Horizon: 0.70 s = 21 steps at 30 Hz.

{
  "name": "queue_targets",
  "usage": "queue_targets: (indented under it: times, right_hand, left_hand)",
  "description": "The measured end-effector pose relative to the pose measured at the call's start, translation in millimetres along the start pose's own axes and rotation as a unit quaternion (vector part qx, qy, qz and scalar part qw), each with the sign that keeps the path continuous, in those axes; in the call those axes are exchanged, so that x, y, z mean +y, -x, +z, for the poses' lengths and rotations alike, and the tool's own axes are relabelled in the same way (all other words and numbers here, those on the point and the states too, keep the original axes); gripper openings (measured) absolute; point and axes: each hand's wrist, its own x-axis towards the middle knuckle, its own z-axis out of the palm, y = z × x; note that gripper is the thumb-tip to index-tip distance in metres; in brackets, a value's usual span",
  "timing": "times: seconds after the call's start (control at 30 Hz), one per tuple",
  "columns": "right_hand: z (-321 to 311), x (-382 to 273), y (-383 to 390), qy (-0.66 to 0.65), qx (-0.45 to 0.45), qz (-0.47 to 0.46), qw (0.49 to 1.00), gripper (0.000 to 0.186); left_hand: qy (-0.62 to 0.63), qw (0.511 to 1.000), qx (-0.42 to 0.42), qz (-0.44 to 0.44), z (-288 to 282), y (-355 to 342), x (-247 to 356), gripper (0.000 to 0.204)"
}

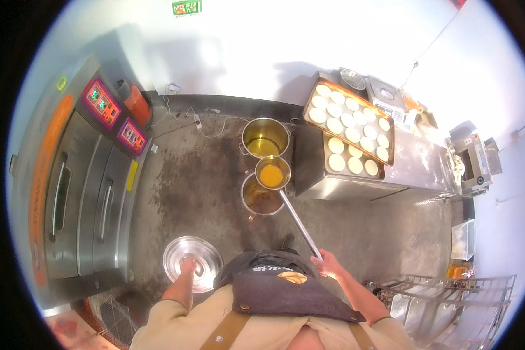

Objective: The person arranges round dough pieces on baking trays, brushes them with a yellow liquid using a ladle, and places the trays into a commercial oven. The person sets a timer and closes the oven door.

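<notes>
My right hand (329,264) is closed around the long metal handle of a deep ladle (300,224). Yellow-orange liquid (270,175) fills part of the ladle's bowl, which is held level above the gap between two steel pots. In the farther pot (244,142) lies a clear yellow-green liquid. The nearer pot (247,188) has a brownish inside, partly hidden by the ladle; its contents are unclear. Down at my left side, my left hand (188,266) grips the middle of a round, shiny metal pot lid (175,252), held apart from both pots.
A steel counter (414,169) at the right bears overlapping baking trays (349,143) of pale dough rounds, plus a scale (388,96). Along the left stands a deck oven (76,186). Cables and a power strip (198,121) lie by the back wall. A metal rack (449,281) stands lower right.
</notes>
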Motion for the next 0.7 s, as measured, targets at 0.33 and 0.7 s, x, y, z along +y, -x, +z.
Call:
queue_targets:
  times: [0.33,0.7]
  right_hand:
    - [-24,-14,16,-0.01,-0.035,-0.021,0.999,0.033]
    - [-68,-63,81,-0.026,-0.058,0.002,0.998,0.035]
  left_hand:
    - [0.007,0.999,-0.035,0.002,23,14,21,0.027]
    - [0.087,0.995,-0.023,-0.043,50,4,33,0.032]
